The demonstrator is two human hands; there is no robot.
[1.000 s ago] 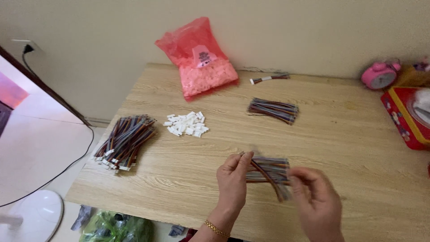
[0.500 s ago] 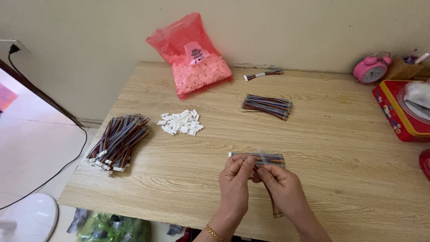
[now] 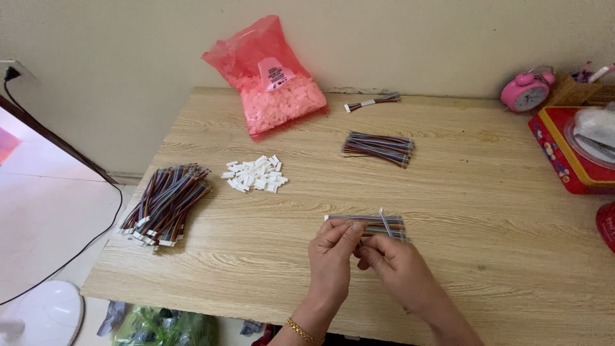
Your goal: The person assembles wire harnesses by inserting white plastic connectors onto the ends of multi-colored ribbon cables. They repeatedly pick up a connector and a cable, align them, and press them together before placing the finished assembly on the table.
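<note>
Near the table front edge, left hand and right hand pinching a wire bundle (lying left-right)

Both hands are close together low in the view, fingertips almost meeting. The left hand has its fingers curled, thumb and forefinger pinched. The right hand comes in slanted from the lower right, its fingers also pinched together.

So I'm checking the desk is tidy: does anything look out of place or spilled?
Mostly orderly. One short wire bundle lies alone by the wall, apart from the piles, and one wire sticks up askew from the bundle by the hands. Nothing spilled.
</note>
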